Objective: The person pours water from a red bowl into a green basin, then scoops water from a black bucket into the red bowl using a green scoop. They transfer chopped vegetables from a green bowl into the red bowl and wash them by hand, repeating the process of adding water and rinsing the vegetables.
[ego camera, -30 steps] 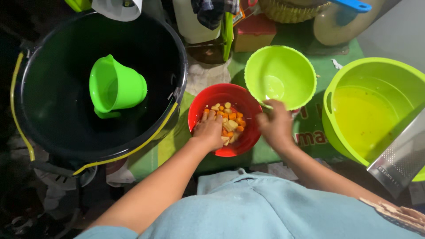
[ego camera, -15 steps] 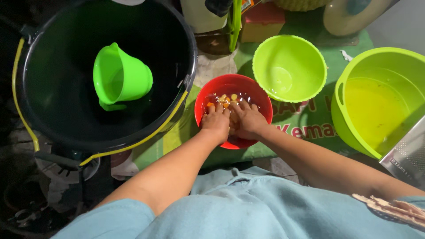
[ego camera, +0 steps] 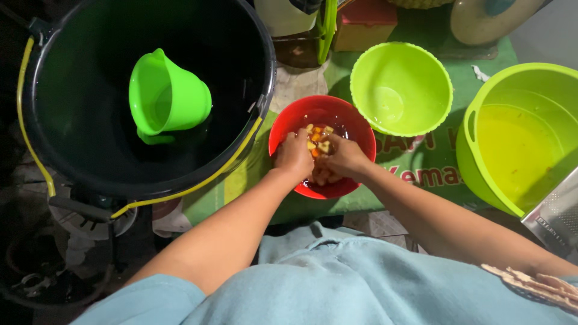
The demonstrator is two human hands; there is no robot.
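The red bowl [ego camera: 322,147] sat on the green mat [ego camera: 421,162] in front of the person, holding water and small cut pieces of food [ego camera: 318,139], orange and pale; both hands were inside it, side by side and touching at the middle. The left hand [ego camera: 294,157] lay over the near left part of the bowl, its fingers curled down into the pieces; the right hand [ego camera: 344,159] lay just beside it, fingers bent the same way; each grip was loosely curled among the pieces, but whether either was closed on anything I could not tell, the fingertips being hidden.

Just behind the red bowl to the right stood a light green bowl [ego camera: 401,88], wet inside; farther right, well apart, stood a large green tub [ego camera: 530,135] with yellowish liquid. At the lower right edge lay a metal grater [ego camera: 557,213]. To the left, just beside the red bowl, stood a big black bucket [ego camera: 144,96] with a yellow handle [ego camera: 180,189]; a green scoop [ego camera: 168,99] lay tilted inside it. The person wore a light blue shirt [ego camera: 337,283].
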